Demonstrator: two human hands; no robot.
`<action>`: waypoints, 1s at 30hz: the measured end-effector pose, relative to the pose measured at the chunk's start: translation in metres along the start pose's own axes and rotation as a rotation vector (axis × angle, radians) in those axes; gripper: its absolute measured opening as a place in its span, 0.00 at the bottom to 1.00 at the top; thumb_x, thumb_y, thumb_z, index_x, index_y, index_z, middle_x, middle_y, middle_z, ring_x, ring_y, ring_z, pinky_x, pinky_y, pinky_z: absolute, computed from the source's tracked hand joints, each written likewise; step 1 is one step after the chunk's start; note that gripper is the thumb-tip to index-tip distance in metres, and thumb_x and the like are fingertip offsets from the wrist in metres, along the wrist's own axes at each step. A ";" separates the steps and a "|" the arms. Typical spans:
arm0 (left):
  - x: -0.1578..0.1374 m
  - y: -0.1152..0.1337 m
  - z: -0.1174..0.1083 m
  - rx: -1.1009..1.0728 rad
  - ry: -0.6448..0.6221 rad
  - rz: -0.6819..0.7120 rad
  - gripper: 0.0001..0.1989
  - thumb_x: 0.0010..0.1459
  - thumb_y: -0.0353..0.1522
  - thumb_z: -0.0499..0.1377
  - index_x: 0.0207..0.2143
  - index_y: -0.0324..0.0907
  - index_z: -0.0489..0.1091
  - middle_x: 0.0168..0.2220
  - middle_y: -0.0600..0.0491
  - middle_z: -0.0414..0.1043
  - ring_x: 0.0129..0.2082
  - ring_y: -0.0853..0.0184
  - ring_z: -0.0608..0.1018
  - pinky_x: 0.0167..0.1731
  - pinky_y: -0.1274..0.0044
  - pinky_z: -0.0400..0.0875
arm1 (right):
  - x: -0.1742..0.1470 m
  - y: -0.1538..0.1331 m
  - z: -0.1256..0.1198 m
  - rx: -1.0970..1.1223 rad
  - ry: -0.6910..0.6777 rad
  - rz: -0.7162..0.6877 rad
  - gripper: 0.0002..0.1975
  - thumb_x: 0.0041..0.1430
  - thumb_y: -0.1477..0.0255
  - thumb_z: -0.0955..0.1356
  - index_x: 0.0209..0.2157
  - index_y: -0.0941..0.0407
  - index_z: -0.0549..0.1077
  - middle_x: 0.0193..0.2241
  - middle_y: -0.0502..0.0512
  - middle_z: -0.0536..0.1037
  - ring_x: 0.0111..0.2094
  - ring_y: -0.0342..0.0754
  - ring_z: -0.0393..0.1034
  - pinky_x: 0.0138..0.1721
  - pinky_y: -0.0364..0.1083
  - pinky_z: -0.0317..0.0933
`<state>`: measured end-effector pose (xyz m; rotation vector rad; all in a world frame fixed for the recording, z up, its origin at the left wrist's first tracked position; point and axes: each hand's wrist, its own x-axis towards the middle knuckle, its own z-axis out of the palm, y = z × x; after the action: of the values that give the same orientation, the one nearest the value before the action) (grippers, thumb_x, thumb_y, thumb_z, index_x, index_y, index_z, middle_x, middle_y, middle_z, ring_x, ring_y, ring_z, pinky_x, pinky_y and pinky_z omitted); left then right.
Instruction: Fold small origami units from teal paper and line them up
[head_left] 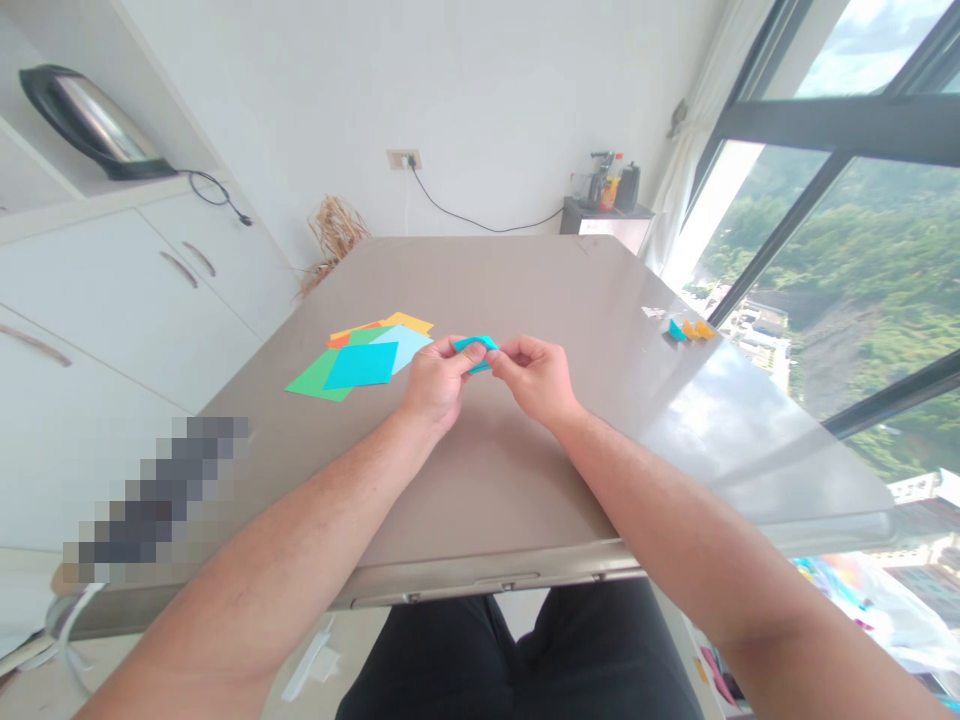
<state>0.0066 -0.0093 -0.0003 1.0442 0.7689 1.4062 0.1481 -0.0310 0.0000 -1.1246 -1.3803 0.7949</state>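
Above the middle of the table, a small folded piece of blue paper [480, 344] is pinched between both hands. My left hand [439, 380] grips its left side, with the thumb lying across the paper. My right hand [536, 375] pinches the right edge between thumb and fingers. Much of the paper is hidden behind the fingers, so its exact folded shape cannot be made out. Just left of my left hand lies a spread of coloured paper sheets, with a blue sheet [362, 365] on top, a green sheet [315, 380], a pale blue sheet [409, 345] and orange ones beneath.
On the table's [480, 480] right edge sit a folded blue paper boat [676, 331] and orange folded papers [699, 330] by the window. A blurred-out dark object [161, 500] lies on the left side. An electric kettle [101, 125] stands on the left shelf.
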 end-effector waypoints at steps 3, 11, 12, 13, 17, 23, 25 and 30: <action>0.000 0.000 -0.001 0.002 -0.025 0.001 0.12 0.40 0.35 0.75 0.26 0.40 0.77 0.26 0.54 0.76 0.32 0.67 0.76 0.40 0.71 0.71 | 0.000 0.002 0.001 0.025 0.016 -0.019 0.12 0.52 0.60 0.73 0.27 0.55 0.78 0.24 0.51 0.79 0.27 0.46 0.71 0.31 0.45 0.64; -0.001 0.000 -0.001 0.036 -0.023 0.017 0.13 0.40 0.36 0.76 0.27 0.41 0.77 0.26 0.54 0.77 0.33 0.65 0.79 0.44 0.68 0.72 | 0.001 0.005 0.003 0.102 0.054 -0.032 0.11 0.52 0.60 0.73 0.30 0.54 0.79 0.27 0.52 0.82 0.30 0.48 0.76 0.35 0.47 0.69; -0.001 0.000 -0.001 0.036 -0.024 0.014 0.14 0.40 0.36 0.76 0.27 0.41 0.77 0.26 0.54 0.77 0.34 0.64 0.79 0.45 0.68 0.72 | 0.001 0.005 0.003 0.096 0.059 -0.033 0.11 0.53 0.60 0.73 0.30 0.54 0.79 0.27 0.52 0.82 0.30 0.48 0.76 0.35 0.48 0.70; -0.001 0.000 -0.001 0.033 -0.025 0.012 0.14 0.40 0.36 0.76 0.27 0.41 0.77 0.26 0.54 0.77 0.33 0.64 0.79 0.45 0.67 0.72 | 0.001 0.005 0.003 0.085 0.063 -0.032 0.11 0.53 0.60 0.73 0.30 0.54 0.79 0.27 0.52 0.82 0.30 0.48 0.76 0.36 0.48 0.70; -0.002 0.000 0.001 0.029 -0.002 0.016 0.14 0.39 0.36 0.76 0.26 0.41 0.77 0.26 0.55 0.76 0.33 0.65 0.78 0.44 0.68 0.73 | 0.000 0.004 0.002 0.046 0.060 -0.049 0.10 0.54 0.61 0.72 0.31 0.54 0.79 0.28 0.52 0.82 0.32 0.48 0.77 0.37 0.48 0.70; -0.002 0.000 0.001 0.037 0.011 0.023 0.13 0.39 0.35 0.76 0.26 0.41 0.77 0.26 0.55 0.76 0.33 0.66 0.77 0.43 0.69 0.72 | -0.002 -0.001 0.002 -0.009 0.033 -0.035 0.10 0.54 0.62 0.72 0.30 0.55 0.78 0.28 0.52 0.82 0.31 0.48 0.76 0.36 0.47 0.68; -0.002 -0.001 0.002 0.022 0.019 0.025 0.13 0.39 0.35 0.76 0.27 0.41 0.77 0.27 0.55 0.75 0.32 0.67 0.77 0.42 0.70 0.72 | -0.001 -0.002 0.002 -0.007 0.016 -0.027 0.10 0.53 0.62 0.72 0.30 0.55 0.78 0.28 0.52 0.82 0.31 0.47 0.76 0.36 0.46 0.68; -0.002 -0.002 0.002 0.004 0.008 0.057 0.11 0.40 0.33 0.75 0.27 0.42 0.79 0.27 0.56 0.76 0.31 0.69 0.76 0.39 0.73 0.70 | -0.001 -0.003 0.002 -0.056 0.020 -0.020 0.10 0.53 0.64 0.71 0.26 0.55 0.76 0.24 0.50 0.79 0.27 0.44 0.71 0.32 0.44 0.64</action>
<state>0.0095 -0.0113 -0.0016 1.0718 0.7535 1.4585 0.1452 -0.0330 0.0025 -1.1571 -1.4025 0.7334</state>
